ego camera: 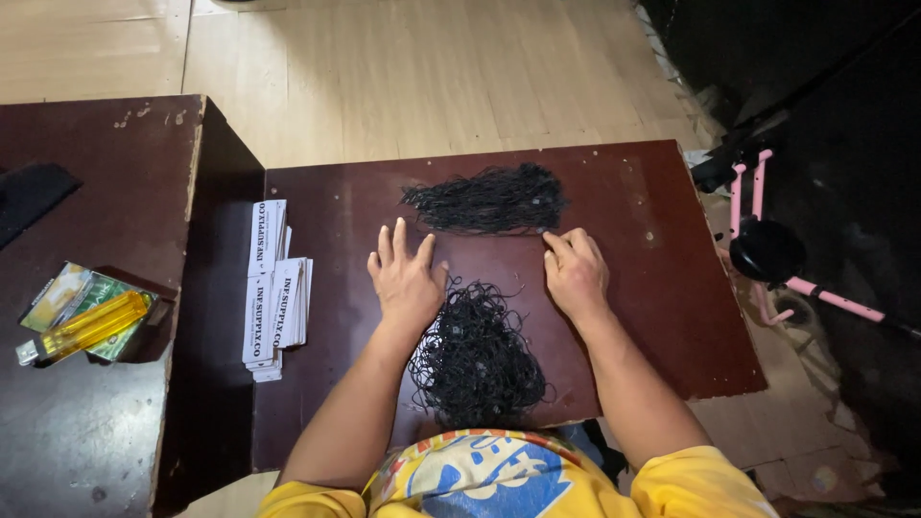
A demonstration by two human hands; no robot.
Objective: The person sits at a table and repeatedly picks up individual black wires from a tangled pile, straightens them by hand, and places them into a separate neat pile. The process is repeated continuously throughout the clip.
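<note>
White cards (275, 288) lie beside left hand (407, 278)

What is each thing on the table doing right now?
Left hand: flat on the table, fingers spread, empty.
Right hand: resting knuckles up, fingertips at the far pile.
Far string pile: straightened, lying in a bundle.
Near string pile: tangled, loose.
White tags: stacked, fanned.
Yellow lighter: lying flat.
</note>
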